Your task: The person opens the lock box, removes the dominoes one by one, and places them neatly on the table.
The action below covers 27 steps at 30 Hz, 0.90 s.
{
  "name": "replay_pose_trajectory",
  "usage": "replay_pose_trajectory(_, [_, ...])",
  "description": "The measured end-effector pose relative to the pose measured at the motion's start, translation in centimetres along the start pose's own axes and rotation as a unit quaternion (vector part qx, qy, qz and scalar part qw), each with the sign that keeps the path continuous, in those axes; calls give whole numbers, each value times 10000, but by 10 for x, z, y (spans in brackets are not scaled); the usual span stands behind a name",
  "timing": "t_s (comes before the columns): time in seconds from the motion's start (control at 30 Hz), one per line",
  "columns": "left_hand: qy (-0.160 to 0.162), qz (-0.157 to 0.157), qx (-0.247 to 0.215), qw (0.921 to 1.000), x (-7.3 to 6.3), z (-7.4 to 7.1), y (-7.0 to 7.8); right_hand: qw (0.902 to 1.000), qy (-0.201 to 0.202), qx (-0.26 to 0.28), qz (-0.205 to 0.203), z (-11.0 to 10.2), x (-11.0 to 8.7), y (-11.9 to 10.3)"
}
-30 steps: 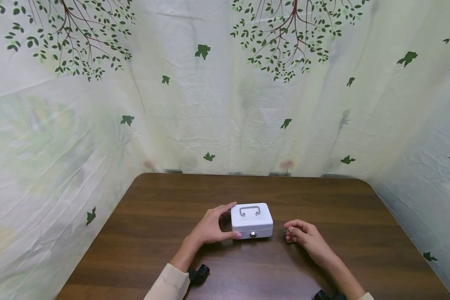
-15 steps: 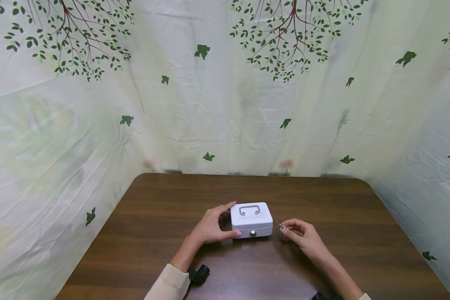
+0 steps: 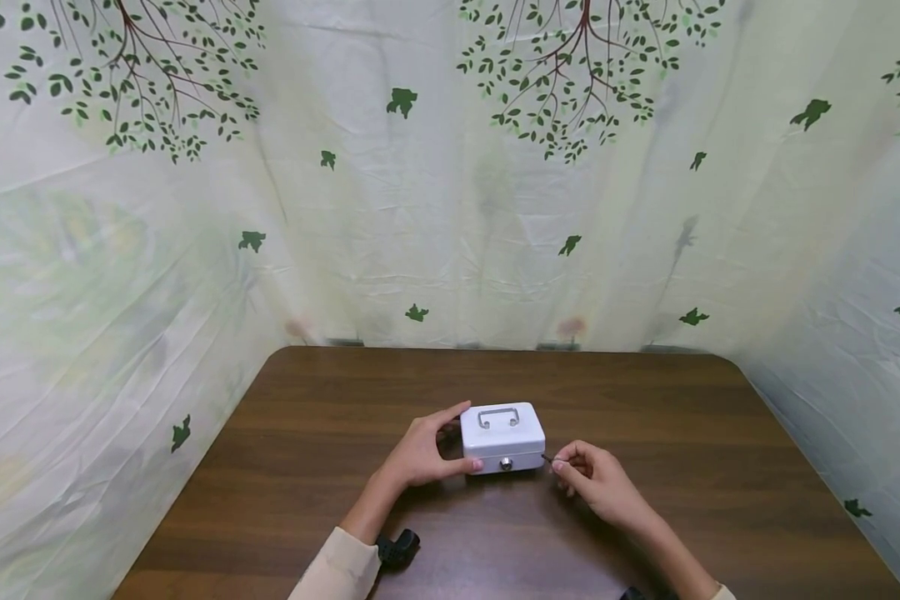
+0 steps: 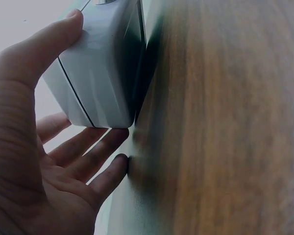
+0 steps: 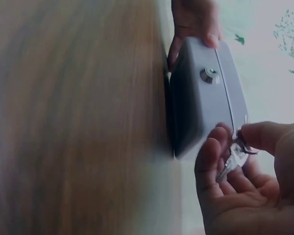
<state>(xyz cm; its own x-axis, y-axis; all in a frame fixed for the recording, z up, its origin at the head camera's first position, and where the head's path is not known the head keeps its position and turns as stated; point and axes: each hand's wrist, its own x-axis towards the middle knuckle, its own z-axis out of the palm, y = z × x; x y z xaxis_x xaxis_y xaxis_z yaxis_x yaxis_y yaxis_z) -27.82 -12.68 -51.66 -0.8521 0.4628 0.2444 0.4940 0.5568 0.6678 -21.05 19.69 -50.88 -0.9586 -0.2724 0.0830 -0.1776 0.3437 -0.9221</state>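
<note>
Backdrop: a pale curtain (image 3: 450,200) printed with branches and leaves hangs beyond both hands' fingers.
Tabletop: dark brown wood grain (image 3: 495,542) lies beneath the fingers of both hands.
White box: the small box (image 3: 487,445) sits flat on the tabletop, between the left thumb and forefinger, just to the left of the right fingertips.
Left hand: this hand (image 3: 423,454) holds the box at its left end, thumb on the front face, forefinger reaching to the back corner; the other fingers are spread apart, close by that end.
Right hand: this hand (image 3: 596,479) pinches the keys (image 5: 235,159) between thumb and forefinger, the remaining fingers curled beneath; a key tip points toward the box's right end, whether touching or not I cannot tell.
Lock: the silver cylinder (image 3: 506,464) is on the front face, to the right of the left thumb tip and left of the right fingertips; no key is in it.
Lid: down, its wire handle (image 3: 498,418) lying to the right of the left forefinger.
Done so far: by my reading, box steadied and keys in hand.
Left to do: key and lock are not yet joined, and the lid is not yet raised.
</note>
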Motion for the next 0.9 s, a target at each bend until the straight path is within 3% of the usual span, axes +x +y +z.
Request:
replay_pose_trajectory(0.3, [-51, -370, -184, 9991, 1, 0, 0, 9919, 1158, -398, 333, 9, 3, -8])
replay_pose_trajectory(0.57, [-46, -583, -242, 9980, 1, -1, 1, 9903, 1211, -668, 111, 17, 4, -16])
replay_pose_trajectory(0.9, [25, -588, -402, 9975, 0, 1, 3, 9841, 1182, -1286, -307, 21, 11, -28])
